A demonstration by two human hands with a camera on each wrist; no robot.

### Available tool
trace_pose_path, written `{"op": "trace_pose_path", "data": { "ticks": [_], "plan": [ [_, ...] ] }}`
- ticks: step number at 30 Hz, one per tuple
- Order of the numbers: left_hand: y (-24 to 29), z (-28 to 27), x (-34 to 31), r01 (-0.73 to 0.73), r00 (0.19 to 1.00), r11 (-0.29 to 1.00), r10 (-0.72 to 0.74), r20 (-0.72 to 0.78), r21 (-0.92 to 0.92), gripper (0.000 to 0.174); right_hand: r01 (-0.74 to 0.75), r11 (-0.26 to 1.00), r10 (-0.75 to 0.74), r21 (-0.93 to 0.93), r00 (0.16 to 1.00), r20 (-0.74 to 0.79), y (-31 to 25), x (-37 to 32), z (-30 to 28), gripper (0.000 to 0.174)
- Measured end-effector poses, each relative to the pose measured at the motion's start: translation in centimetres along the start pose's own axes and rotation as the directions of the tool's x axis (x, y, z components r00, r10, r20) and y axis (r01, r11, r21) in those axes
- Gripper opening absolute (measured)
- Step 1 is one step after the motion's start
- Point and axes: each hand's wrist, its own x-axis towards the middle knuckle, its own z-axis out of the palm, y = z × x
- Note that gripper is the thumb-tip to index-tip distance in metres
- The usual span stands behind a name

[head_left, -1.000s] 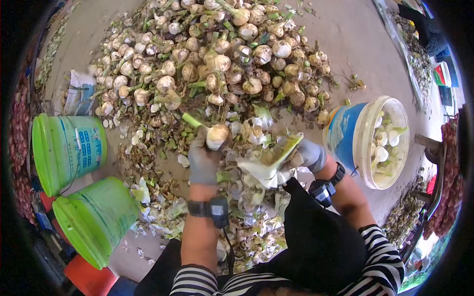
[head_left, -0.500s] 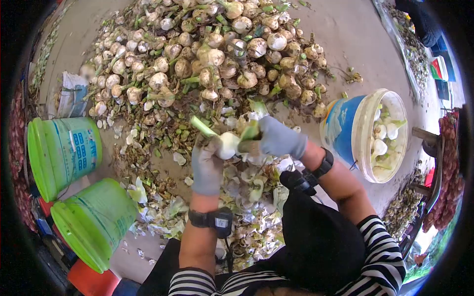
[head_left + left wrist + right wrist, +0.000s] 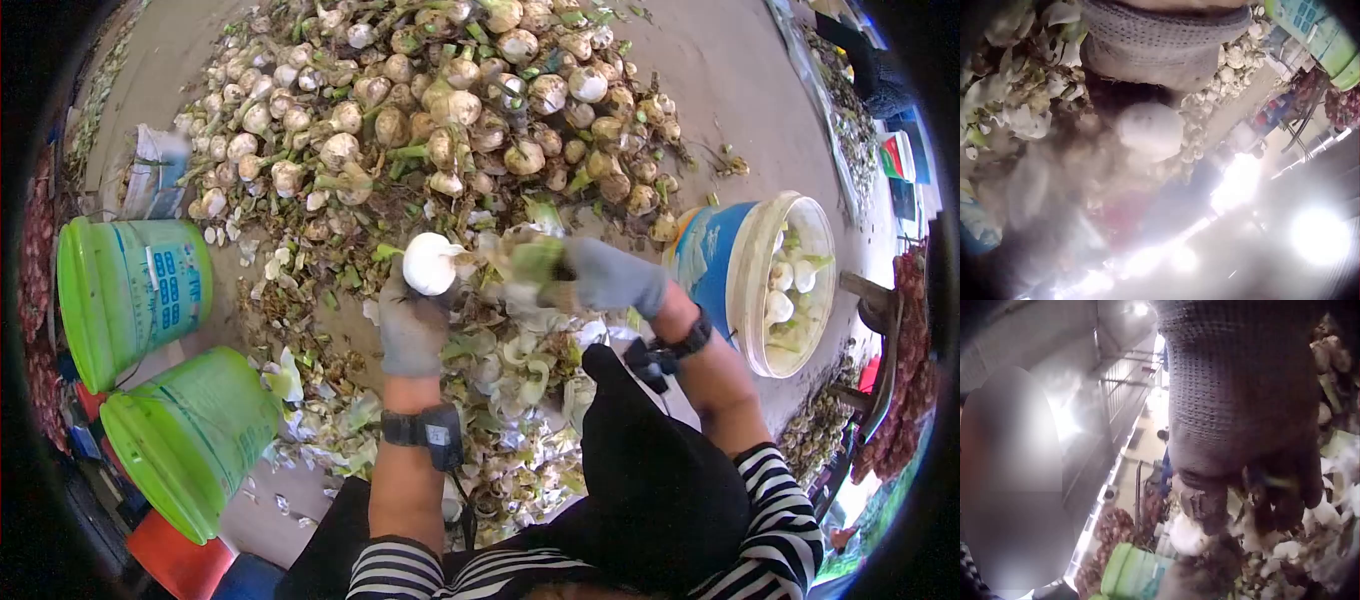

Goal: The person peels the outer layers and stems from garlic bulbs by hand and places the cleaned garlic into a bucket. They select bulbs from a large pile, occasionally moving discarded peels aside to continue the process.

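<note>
My gloved left hand (image 3: 412, 335) grips a garlic bulb (image 3: 429, 264), smooth and bright white, with a short green stem pointing left. Seen from the left wrist, the white bulb (image 3: 1150, 131) sits just past the glove's dark, soiled palm. To its right, my gloved right hand (image 3: 615, 275) holds a blurred piece of greenish outer husk (image 3: 538, 258), apart from the bulb's body. In the right wrist view the fingers of the right glove (image 3: 1241, 406) are curled, with the bulb (image 3: 1186, 536) beyond them.
A large heap of unpeeled garlic (image 3: 450, 110) lies ahead. Peeled skins (image 3: 510, 400) litter the floor under my hands. At right stands a white-rimmed bucket (image 3: 745, 285) with peeled bulbs inside; two green buckets (image 3: 135, 300) (image 3: 190, 440) are at left.
The bulb in my left hand went from brownish and dirty to clean white. My right hand came in to the bulb with husk, then pulled back right, holding greenish husk.
</note>
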Motion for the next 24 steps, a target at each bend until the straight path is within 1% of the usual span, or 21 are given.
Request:
{"op": "trace_pose_path", "data": {
  "ticks": [1,3,4,6,7,8,9,10,11,12,13,14,15,16,17,18,19,21,22,23,24],
  "plan": [
    [-0.4,0.7,0.0,0.003,1.000,1.000,-0.003,0.006,-0.003,0.040,-0.003,1.000,0.003,-0.006,1.000,-0.003,0.1,0.9,0.8,0.035],
    [-1.9,2.2,0.1,0.047,0.986,0.995,-0.033,-0.163,0.083,0.038,0.066,0.907,-0.183,-0.416,0.951,-0.249,0.0,2.3,2.1,0.030],
    [-2.7,1.8,0.4,0.042,0.998,0.988,-0.035,-0.046,0.150,0.034,0.063,0.909,-0.179,-0.413,0.952,-0.249,-0.3,2.5,2.2,0.030],
    [-3.1,1.9,0.3,0.009,0.999,0.988,-0.002,-0.047,0.152,0.033,0.044,0.912,-0.104,-0.409,0.987,-0.126,-1.2,2.6,2.4,0.028],
    [-3.1,2.2,0.3,-0.032,0.999,0.988,0.038,-0.039,0.152,0.032,0.047,0.912,-0.107,-0.407,0.986,-0.125,-1.0,2.4,2.6,0.028],
    [-3.3,2.8,0.3,0.005,0.978,0.948,0.061,-0.200,0.317,0.031,-0.030,0.991,0.017,-0.131,0.995,-0.096,-0.6,2.0,2.8,0.026],
    [-3.4,4.9,0.1,-0.012,0.950,0.940,0.116,-0.289,0.340,0.035,-0.123,0.981,0.129,0.151,0.991,-0.027,-0.5,1.5,2.9,0.025],
    [-3.1,4.5,0.8,-0.044,0.958,0.973,0.106,-0.268,0.227,0.032,-0.072,0.928,0.087,0.365,0.996,-0.027,-3.2,0.5,2.0,0.022],
    [-2.8,3.4,1.6,-0.071,0.965,0.991,0.096,-0.246,0.109,0.031,-0.067,0.931,0.079,0.359,0.997,-0.018,-3.1,0.1,1.7,0.022],
    [-2.2,0.5,2.8,-0.079,0.953,0.994,0.099,-0.287,0.078,0.031,-0.058,0.946,0.081,0.319,0.995,-0.060,-2.9,-0.3,1.6,0.020],
    [-1.9,0.6,2.7,-0.133,0.930,0.985,0.162,-0.330,0.109,0.031,-0.047,0.960,0.079,0.275,0.991,-0.107,-2.7,-0.6,1.2,0.019],
    [-1.6,0.7,2.6,-0.149,0.941,0.979,0.184,-0.285,0.138,0.032,-0.064,0.996,0.068,0.066,0.996,-0.064,-1.5,-0.2,0.7,0.017],
    [-1.6,1.0,1.9,-0.157,0.949,0.973,0.195,-0.247,0.167,0.032,-0.073,0.994,0.078,0.075,0.995,-0.065,-0.3,-0.2,1.4,0.017],
    [-1.8,1.4,1.0,-0.144,0.949,0.975,0.185,-0.255,0.170,0.032,-0.129,0.956,0.092,-0.264,0.985,-0.146,0.7,-0.1,2.3,0.022],
    [-1.8,2.0,0.5,-0.150,0.956,0.963,0.200,-0.215,0.226,0.032,-0.182,0.794,0.060,-0.580,0.973,-0.222,1.4,0.3,2.4,0.030],
    [-1.6,2.5,0.4,-0.171,0.960,0.944,0.225,-0.169,0.282,0.031,-0.226,0.785,0.154,-0.577,0.973,-0.173,1.6,0.8,2.4,0.046],
    [-1.4,2.4,0.2,-0.192,0.955,0.938,0.246,-0.165,0.289,0.031,-0.205,0.789,0.132,-0.580,0.977,-0.166,1.4,1.0,2.6,0.046],
    [0.4,1.8,-0.7,-0.196,0.965,0.946,0.233,-0.118,0.259,0.033,0.064,0.914,-0.177,-0.401,0.952,-0.251,1.2,1.4,3.4,0.050],
    [2.9,4.2,-2.2,-0.243,0.936,0.903,0.315,-0.160,0.355,0.036,0.108,0.884,-0.239,-0.454,0.940,-0.242,1.5,1.1,3.3,0.054],
    [6.1,4.8,-2.8,-0.386,0.884,0.881,0.438,-0.163,0.273,0.038,0.133,0.881,-0.263,-0.453,0.935,-0.238,1.9,0.8,3.0,0.054],
    [10.4,4.6,-3.5,-0.493,0.818,0.808,0.557,-0.144,0.322,0.039,0.027,0.865,-0.134,-0.501,0.975,-0.179,2.4,0.6,2.5,0.054]
  ]
}}
